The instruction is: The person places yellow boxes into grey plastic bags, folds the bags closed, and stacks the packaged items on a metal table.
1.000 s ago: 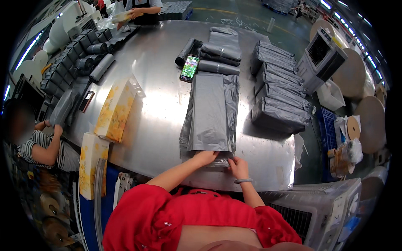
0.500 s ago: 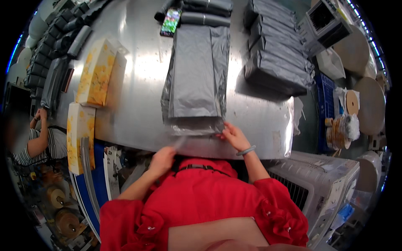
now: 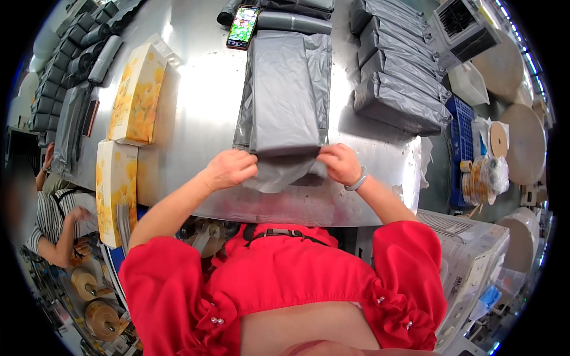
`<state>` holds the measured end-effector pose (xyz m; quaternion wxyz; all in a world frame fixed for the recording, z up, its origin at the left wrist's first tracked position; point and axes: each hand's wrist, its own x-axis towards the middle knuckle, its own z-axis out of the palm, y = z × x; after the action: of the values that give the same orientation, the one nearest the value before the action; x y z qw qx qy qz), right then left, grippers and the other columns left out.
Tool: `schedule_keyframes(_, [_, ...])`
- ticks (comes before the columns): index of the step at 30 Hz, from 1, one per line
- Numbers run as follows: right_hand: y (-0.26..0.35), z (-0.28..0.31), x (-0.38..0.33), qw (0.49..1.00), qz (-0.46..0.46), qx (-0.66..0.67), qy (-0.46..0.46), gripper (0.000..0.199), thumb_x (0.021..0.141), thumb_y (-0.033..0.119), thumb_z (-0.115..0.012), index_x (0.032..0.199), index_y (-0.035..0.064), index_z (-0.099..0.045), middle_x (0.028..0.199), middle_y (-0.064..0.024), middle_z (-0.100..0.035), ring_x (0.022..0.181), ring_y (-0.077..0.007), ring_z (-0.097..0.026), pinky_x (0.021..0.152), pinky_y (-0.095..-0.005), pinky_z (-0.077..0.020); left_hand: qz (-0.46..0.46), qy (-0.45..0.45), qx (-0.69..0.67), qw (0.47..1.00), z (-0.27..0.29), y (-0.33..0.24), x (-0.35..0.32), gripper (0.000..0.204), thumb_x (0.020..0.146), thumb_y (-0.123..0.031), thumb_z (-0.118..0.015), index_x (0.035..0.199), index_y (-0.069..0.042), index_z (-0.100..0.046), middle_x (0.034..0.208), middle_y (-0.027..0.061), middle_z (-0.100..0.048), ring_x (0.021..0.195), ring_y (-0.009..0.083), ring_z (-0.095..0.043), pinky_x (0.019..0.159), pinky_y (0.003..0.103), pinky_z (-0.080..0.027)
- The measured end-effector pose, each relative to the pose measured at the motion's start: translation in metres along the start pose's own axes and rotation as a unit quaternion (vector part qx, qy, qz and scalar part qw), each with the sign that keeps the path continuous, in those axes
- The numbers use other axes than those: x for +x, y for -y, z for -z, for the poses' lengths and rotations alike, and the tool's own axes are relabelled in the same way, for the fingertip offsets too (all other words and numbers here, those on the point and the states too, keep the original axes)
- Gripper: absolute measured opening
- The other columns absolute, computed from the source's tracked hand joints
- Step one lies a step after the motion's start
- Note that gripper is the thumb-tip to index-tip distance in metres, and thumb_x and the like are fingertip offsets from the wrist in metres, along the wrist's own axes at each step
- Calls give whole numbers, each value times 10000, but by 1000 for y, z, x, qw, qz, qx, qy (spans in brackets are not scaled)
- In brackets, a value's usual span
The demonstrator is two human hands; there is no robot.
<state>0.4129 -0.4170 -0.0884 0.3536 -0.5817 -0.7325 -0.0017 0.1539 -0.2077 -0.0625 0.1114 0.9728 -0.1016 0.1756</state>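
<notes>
A grey plastic bag (image 3: 282,95), packed flat and long, lies on the metal table in front of me, with a wider clear-edged plastic sleeve or bag under it. Its loose, thin near end (image 3: 282,172) hangs toward me and is smeared by motion. My left hand (image 3: 231,169) is closed on the left corner of that end, fingertips pinched. At the right corner, my right hand (image 3: 342,164) pinches the plastic in the same way and wears a grey wristband. What lies inside the bag is hidden.
A lit phone (image 3: 243,27) lies beyond the bag, beside grey rolls (image 3: 295,22). Several packed grey bundles (image 3: 401,101) line the right side. Two yellow-flowered boxes (image 3: 138,95) stand at the left. A co-worker (image 3: 56,219) in stripes is at far left.
My left hand has risen from the table edge to the bag's left corner. My right hand has moved up and slightly right. The bag's near end is now lifted between them.
</notes>
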Motion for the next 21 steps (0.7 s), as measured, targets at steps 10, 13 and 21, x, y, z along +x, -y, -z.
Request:
schedule_keyframes(10, [-35,-61,37,891,-451,-11,-42,437,905,298,-503,651,-57,-537,531,-153,-541,571,-341,-568,610,-429,-439,588,-219,-241,741,-79,24,41,368,882,-196,-555,625,30,-420,517,177,-427,507,355,-444,531,422,-379])
schedule_keyframes(13, [-48,-36,44,890,-453,-11,56,349,859,299,-561,841,-48,-593,799,-211,-628,763,-366,-604,690,-438,-456,510,-209,-104,828,-77,32,41,261,902,-187,-514,757,19,-445,731,174,-526,623,287,-502,598,397,-404])
schedule_keyframes(21, [-60,-35,80,735,-428,502,-157,786,814,354,-657,1390,-25,-279,1372,-176,-371,1270,-258,-344,1055,-340,-273,391,-284,-514,708,-49,5,107,785,861,-220,-583,1428,36,-103,1447,185,-225,1329,263,-246,1091,344,-193])
